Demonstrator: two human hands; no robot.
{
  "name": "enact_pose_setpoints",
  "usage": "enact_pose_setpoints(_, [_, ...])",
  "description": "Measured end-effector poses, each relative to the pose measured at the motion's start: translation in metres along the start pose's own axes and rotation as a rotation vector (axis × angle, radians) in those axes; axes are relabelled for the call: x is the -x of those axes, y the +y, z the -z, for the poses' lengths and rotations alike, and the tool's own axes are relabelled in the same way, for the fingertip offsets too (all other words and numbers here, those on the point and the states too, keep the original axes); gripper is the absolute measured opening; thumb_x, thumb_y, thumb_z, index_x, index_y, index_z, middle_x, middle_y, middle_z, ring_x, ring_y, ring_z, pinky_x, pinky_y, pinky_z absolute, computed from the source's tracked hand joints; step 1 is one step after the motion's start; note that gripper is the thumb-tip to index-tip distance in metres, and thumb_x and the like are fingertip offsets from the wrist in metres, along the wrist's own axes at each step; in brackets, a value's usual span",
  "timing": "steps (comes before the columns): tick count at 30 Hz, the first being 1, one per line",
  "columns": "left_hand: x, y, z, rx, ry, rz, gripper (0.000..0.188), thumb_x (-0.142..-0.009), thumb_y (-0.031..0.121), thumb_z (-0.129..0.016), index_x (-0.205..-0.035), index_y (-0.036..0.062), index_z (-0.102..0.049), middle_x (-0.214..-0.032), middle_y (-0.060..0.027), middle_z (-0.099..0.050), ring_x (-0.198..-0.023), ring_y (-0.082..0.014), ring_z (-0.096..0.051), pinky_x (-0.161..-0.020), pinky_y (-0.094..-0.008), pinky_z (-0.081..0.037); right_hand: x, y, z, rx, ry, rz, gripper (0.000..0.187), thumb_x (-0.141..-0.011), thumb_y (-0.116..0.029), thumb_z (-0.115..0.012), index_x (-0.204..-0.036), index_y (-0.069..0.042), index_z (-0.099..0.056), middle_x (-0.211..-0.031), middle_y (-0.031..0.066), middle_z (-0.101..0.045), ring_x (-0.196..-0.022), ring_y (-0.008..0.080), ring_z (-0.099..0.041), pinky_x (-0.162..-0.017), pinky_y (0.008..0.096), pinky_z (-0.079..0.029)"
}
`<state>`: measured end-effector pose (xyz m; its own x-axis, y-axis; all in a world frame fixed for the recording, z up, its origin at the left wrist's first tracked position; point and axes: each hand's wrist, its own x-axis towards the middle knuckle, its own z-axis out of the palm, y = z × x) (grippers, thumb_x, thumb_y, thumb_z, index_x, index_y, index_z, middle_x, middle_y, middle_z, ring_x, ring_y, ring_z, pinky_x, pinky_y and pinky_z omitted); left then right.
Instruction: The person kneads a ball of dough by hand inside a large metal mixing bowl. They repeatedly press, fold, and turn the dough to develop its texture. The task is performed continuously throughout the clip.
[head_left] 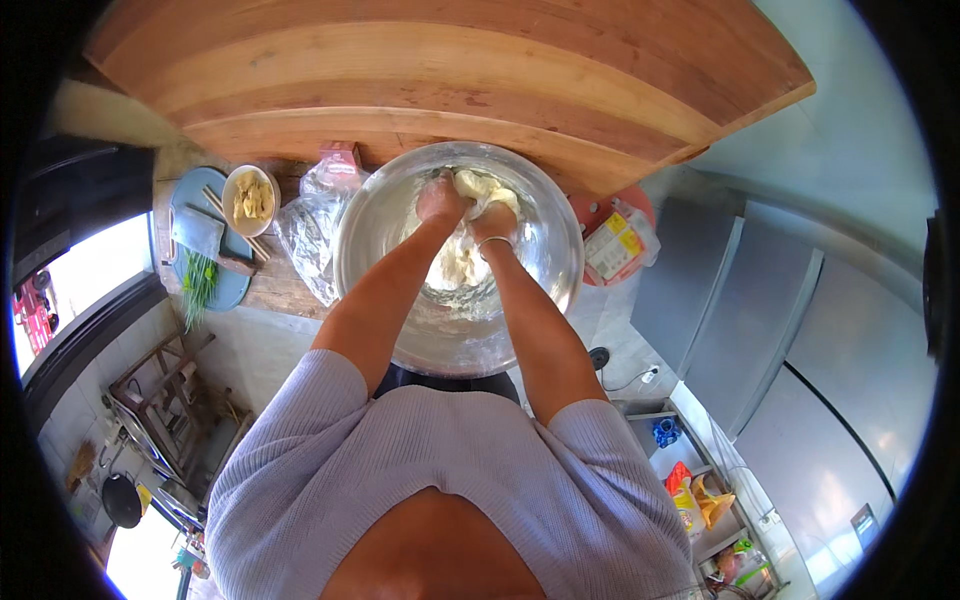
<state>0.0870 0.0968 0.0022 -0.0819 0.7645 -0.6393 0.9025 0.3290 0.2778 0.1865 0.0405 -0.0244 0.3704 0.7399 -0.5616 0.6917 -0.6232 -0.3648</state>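
Both my hands are inside a wide, shiny metal basin point(560, 240). Pale, floury dough point(457, 265) lies in its middle, and a smoother lump of the same dough point(487, 187) bulges up at the far side of my hands. My left hand point(440, 198) is closed against the left edge of that lump, its fingertips partly hidden. Close beside it, my right hand point(494, 224), with a bangle at the wrist, is closed on the near side of the lump. Loose flour and dough smears coat the basin's inside.
Left of the basin are a crumpled plastic bag point(308, 235), a bowl of yellowish chunks point(236, 205), chopsticks point(222, 207), and a blue board point(232, 288) with a cleaver point(198, 232) and green onions point(199, 283). A red stool point(590, 213) holding a package stands right. Wooden planks point(450, 70) rise beyond.
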Motion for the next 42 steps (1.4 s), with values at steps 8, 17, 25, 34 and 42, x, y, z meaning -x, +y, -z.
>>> enact_pose_setpoints(8, [0.011,0.001,-0.011,0.058,0.111,-0.102,0.048,-0.066,0.028,-0.071,-0.108,0.0135,-0.056,-0.093,-0.0172,-0.064,-0.09,-0.0357,-0.061,-0.076,-0.0442,-0.049,-0.03,0.014,-0.009,0.207,-0.154,0.135,0.036,-0.072,-0.032,-0.063,-0.093,-0.003,-0.067,-0.089,0.0192,-0.065,-0.084,0.032,-0.063,-0.07,0.0392,-0.05])
enact_pose_setpoints(17, [0.093,-0.065,0.0,0.284,0.155,-0.947,0.047,-0.065,-0.006,-0.057,-0.11,0.0089,-0.056,-0.117,-0.0121,-0.056,-0.107,-0.0326,-0.053,-0.09,-0.0397,-0.045,0.034,0.098,0.008,-0.694,0.513,0.343,0.033,-0.069,-0.003,-0.055,-0.101,-0.003,-0.057,-0.085,0.0094,-0.061,-0.075,0.0201,-0.06,-0.063,0.0313,-0.048])
enact_pose_setpoints(25, [0.137,-0.1,0.046,0.207,-0.133,-0.935,0.088,-0.052,0.016,-0.083,-0.129,0.0123,-0.04,-0.13,-0.0136,-0.044,-0.12,-0.034,-0.042,-0.102,-0.0407,-0.036,0.1,0.055,0.047,-0.34,0.193,0.729,0.019,-0.074,-0.013,-0.06,-0.091,-0.006,-0.059,-0.101,0.0172,-0.056,-0.076,0.0287,-0.061,-0.061,0.0331,-0.05])
enact_pose_setpoints(34, [0.09,-0.078,0.012,-0.325,-0.109,-0.861,0.084,-0.055,0.027,-0.081,-0.131,0.0278,-0.042,-0.133,-0.0121,-0.039,-0.124,-0.0352,-0.036,-0.1,-0.0422,-0.037,0.102,0.045,0.049,0.161,-0.295,0.59,0.051,-0.068,-0.025,-0.072,-0.108,-0.004,-0.05,-0.107,0.0262,-0.052,-0.085,0.0389,-0.059,-0.074,0.0425,-0.048])
enact_pose_setpoints(42, [0.046,-0.041,0.001,-0.28,0.146,-0.597,0.074,-0.059,0.024,-0.078,-0.126,0.0316,-0.047,-0.124,-0.0103,-0.045,-0.113,-0.0309,-0.046,-0.092,-0.0458,-0.04,0.028,0.02,0.032,0.339,-0.041,0.473,0.044,-0.079,-0.015,-0.058,-0.122,-0.008,-0.049,-0.095,0.0268,-0.059,-0.078,0.0358,-0.063,-0.064,0.0432,-0.052])
